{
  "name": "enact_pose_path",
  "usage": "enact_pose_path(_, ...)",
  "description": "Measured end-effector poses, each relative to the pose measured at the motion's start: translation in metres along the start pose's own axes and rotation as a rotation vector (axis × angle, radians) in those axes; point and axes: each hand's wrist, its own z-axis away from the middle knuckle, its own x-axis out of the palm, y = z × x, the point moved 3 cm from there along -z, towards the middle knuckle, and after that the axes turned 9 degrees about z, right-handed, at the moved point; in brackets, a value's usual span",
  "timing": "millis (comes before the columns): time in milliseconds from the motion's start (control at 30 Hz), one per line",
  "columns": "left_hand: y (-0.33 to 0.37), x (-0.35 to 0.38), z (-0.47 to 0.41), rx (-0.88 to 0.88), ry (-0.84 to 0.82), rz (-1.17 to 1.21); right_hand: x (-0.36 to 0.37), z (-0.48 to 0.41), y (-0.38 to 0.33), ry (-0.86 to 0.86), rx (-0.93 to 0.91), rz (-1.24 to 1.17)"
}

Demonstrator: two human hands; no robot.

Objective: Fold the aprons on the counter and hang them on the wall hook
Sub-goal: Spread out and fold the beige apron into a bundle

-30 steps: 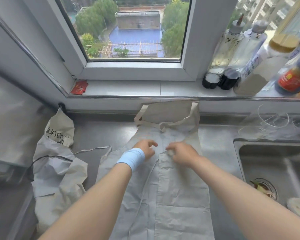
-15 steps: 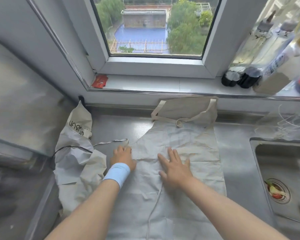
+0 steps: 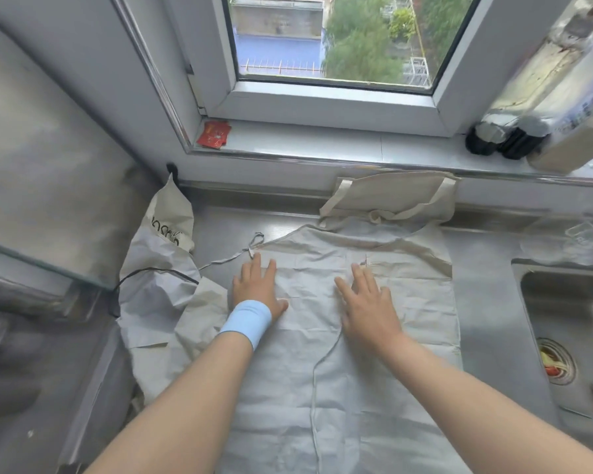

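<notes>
Left hand (image 3: 256, 289) and right hand (image 3: 367, 304) lying flat, fingers straight, gripping nothing, pressing wrinkly pale cloth apron (image 3: 408, 302) on shiny metal counter (image 3: 483, 302).

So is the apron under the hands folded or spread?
Spread out: the apron lies flat on the counter, left hand and right hand pressing it.

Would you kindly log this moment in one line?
left hand: flat on apron | right hand: flat on apron | other apron: crumpled at left

Pale apron (image 3: 374, 336) spread flat on counter; second apron (image 3: 158, 285) crumpled beside.
</notes>
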Motion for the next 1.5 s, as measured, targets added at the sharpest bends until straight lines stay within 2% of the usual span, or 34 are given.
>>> enact_pose_path(133,-0.017,0.012,0.024,-0.092,0.155,0.203,0.022,0.042,-0.023,0.004,0.068,0.004)
enact_pose_path(267,-0.024,0.016,0.049,-0.145,0.107,0.284,0.026,0.053,-0.023,-0.024,0.042,-0.022)
enact_pose_path(367,-0.022,0.014,0.068,-0.206,0.042,0.34,0.018,0.056,-0.019,-0.13,-0.018,-0.025)
enact_pose_path(467,-0.021,0.014,0.084,-0.294,0.007,0.411,0.015,0.065,-0.019,-0.16,-0.042,-0.062)
enact_pose_path(633,-0.02,0.007,0.118,-0.354,0.061,0.539,0.022,0.104,-0.022,0.061,-0.111,-0.047)
enact_pose_path(733,-0.026,0.005,0.139,-0.42,0.076,0.635,0.032,0.136,-0.023,0.096,-0.173,-0.076)
enact_pose_path(800,-0.029,0.009,0.156,-0.443,-0.001,0.643,0.038,0.151,-0.019,0.066,-0.198,-0.081)
enact_pose_path(933,-0.036,0.027,0.199,-0.509,-0.282,0.709,0.046,0.184,-0.021,-0.036,-0.261,-0.052)
enact_pose_path(1000,-0.04,0.036,0.214,-0.508,-0.383,0.685,0.051,0.194,-0.021,-0.124,-0.277,-0.047)
enact_pose_path(1067,-0.044,0.039,0.223,-0.504,-0.38,0.724,0.055,0.199,-0.019,-0.163,-0.243,-0.024)
enact_pose_path(1200,-0.041,0.028,0.237,-0.375,-0.261,0.882,0.049,0.207,-0.022,-0.026,-0.185,0.067)
enact_pose_path(1333,-0.021,0.012,0.256,-0.249,-0.363,1.12,0.048,0.224,-0.03,-0.051,-0.155,0.041)
enact_pose_path(1433,0.003,0.002,0.257,-0.13,-0.365,1.21,0.033,0.23,-0.023,-0.15,-0.132,-0.192)
enact_pose_path(1500,0.025,-0.006,0.256,-0.041,-0.372,1.23,0.006,0.23,-0.012,-0.117,0.016,-0.492)
